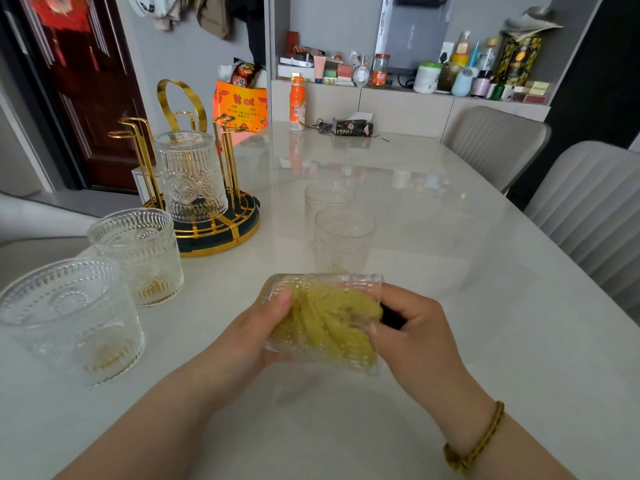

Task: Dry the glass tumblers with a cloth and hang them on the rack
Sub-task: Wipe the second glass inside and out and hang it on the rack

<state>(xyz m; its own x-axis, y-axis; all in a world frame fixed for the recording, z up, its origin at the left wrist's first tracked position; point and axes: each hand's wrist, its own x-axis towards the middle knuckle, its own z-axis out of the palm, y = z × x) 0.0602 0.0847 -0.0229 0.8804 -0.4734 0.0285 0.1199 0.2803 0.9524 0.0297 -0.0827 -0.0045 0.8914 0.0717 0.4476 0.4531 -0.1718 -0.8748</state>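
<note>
A ribbed glass tumbler (304,284) lies on its side above the table, its mouth to the right. My left hand (256,327) grips its base end. A yellow cloth (325,323) is stuffed inside it, and my right hand (412,327) holds the cloth with fingers reaching into the mouth. One tumbler (190,174) hangs upside down on the gold rack (214,233) at the left. Two upright tumblers stand at the near left (69,320) (138,254). Two more stand behind the held one (343,240) (329,199).
The white glossy table (450,271) carries an orange bottle (297,103), keys and a dark tissue pack (352,128) at its far end. Grey chairs (588,209) stand along the right edge. A cluttered shelf runs along the back wall.
</note>
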